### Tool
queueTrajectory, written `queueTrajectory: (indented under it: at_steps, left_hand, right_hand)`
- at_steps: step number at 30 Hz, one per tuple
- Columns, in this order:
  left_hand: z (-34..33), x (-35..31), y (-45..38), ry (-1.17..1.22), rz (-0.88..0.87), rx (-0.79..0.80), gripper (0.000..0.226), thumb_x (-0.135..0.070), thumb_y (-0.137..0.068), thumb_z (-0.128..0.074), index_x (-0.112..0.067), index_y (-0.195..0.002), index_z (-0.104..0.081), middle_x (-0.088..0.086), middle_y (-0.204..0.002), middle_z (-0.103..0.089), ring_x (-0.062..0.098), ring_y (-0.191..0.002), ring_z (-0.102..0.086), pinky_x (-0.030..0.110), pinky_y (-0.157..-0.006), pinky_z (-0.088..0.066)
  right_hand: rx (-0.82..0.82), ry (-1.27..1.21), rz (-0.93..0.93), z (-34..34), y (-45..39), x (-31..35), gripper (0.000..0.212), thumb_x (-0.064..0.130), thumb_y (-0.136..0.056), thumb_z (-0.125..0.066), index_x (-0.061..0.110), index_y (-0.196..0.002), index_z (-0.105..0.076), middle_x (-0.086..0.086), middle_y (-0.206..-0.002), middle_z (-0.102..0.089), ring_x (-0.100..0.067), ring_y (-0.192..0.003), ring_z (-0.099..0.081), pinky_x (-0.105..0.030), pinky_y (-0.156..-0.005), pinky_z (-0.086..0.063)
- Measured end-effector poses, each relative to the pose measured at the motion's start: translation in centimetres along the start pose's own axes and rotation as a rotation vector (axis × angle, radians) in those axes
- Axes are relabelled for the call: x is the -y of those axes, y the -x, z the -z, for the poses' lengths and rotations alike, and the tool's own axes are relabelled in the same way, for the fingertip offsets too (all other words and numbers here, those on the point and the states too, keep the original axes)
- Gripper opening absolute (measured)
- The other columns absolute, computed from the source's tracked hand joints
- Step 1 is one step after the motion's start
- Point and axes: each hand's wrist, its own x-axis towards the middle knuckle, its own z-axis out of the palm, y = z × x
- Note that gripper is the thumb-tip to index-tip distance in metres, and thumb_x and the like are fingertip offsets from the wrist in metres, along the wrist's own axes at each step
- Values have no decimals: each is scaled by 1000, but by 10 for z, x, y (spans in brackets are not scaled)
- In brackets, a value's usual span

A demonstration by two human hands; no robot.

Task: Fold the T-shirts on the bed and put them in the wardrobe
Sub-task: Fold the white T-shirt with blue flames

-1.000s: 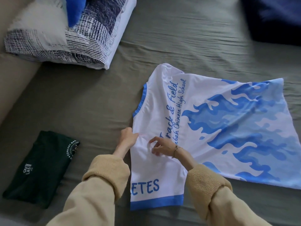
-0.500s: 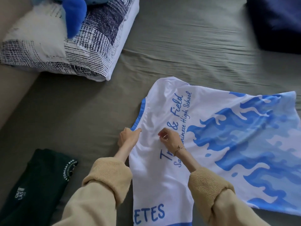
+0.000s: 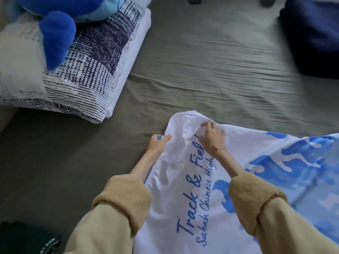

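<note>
Done: dark shirt (image 3: 27, 239) lies folded, lower left.
Left: white shirt (image 3: 183, 189) spread flat.
Hands: left hand (image 3: 157, 143) pinches its collar edge; right hand (image 3: 212, 137) grips bunched cloth.

— What colours is the T-shirt (image 3: 176, 162) showing?

— It is showing white across its near half, with blue script lettering running along it, and blue and pale-blue flame shapes are spreading over the right side. A blue trim is edging its left border.

— And the bed (image 3: 211, 70)?

— Its sheet is looking a muted olive-grey. The pillow (image 3: 88, 70) is wearing a white cover with navy cross-hatched patches, and a bright blue plush toy (image 3: 56, 33) is lying on it.

— The sleeves (image 3: 255, 198)?

— Both are showing a sandy tan knit. A folded dark green shirt (image 3: 27, 239) is displaying small white print.
</note>
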Motion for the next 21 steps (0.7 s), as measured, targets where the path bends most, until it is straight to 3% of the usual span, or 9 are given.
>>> queueTrajectory:
  at_steps: [3, 5, 7, 8, 10, 12, 16, 19, 21]
  left_hand:
    - [-11, -16, -19, 4, -33, 30, 28, -30, -84, -71, -8, -99, -63, 1, -91, -58, 15, -85, -54, 24, -74, -43]
    - [-17, -23, -24, -38, -2, 99, 31, -38, -78, -75, -12, -84, -58, -2, -85, -58, 14, -79, -57, 24, -67, -44]
    - [-21, -28, -26, -87, 31, 161, 40, -38, -75, -77, -11, -97, -59, 1, -96, -62, 17, -88, -61, 27, -72, -49]
    - [-23, -30, -27, -110, 30, 190, 45, -33, -75, -77, -9, -109, -60, 4, -106, -63, 20, -96, -62, 30, -78, -51]
    - [-25, -35, -28, -122, -10, 262, 37, -22, -78, -73, -10, -112, -63, 8, -110, -66, 21, -96, -64, 32, -80, -53]
    - [-23, -43, -24, -86, -20, 367, 30, -28, -79, -72, -15, -105, -67, 7, -105, -70, 18, -88, -68, 29, -72, -54]
    - [-24, -58, -19, -135, -13, 504, 64, -58, -62, -76, -20, -113, -67, 5, -104, -72, 22, -96, -68, 37, -85, -54]
    - [-26, -62, -19, -103, -85, 440, 38, -34, -76, -76, -16, -109, -67, 8, -102, -72, 25, -94, -69, 40, -86, -55]
    - [-24, -63, -20, -63, -138, 396, 19, -19, -83, -71, -15, -102, -68, 7, -100, -72, 25, -92, -69, 39, -86, -55]
  right_hand:
    - [17, 41, -135, 10, -24, -14, 59, 38, -86, -61, 11, -133, -36, -12, -133, -42, -29, -127, -40, -47, -102, -29]
    - [50, 41, -148, 15, -35, -24, 49, 37, -83, -64, 13, -122, -47, -11, -122, -51, -29, -116, -49, -42, -96, -31]
    - [25, -17, -87, 17, -38, -28, 12, 24, -79, -64, 20, -87, -57, -7, -97, -59, -29, -102, -55, -37, -85, -27]
    - [-5, -48, -33, 18, -38, -30, 17, 19, -77, -63, 23, -69, -49, -4, -85, -57, -28, -93, -55, -35, -78, -23]
    - [15, -114, 62, 19, -38, -34, 32, 10, -74, -65, 22, -59, -39, -1, -78, -49, -23, -83, -47, -32, -71, -21]
    - [134, -322, 146, 23, -37, -38, 19, 3, -72, -70, 9, -66, -53, -3, -77, -50, -20, -77, -46, -30, -68, -29]
    - [445, -763, 117, 40, -32, -42, 18, 5, -80, -71, 8, -93, -60, 3, -76, -56, -6, -68, -55, -18, -66, -42]
    - [482, -820, 70, 50, -36, -47, 27, 6, -83, -66, 2, -108, -57, -2, -86, -57, -13, -79, -54, -24, -74, -41]
    - [479, -868, 94, 57, -40, -48, 18, 2, -82, -66, 13, -96, -64, 8, -78, -65, -4, -70, -61, -16, -65, -45]
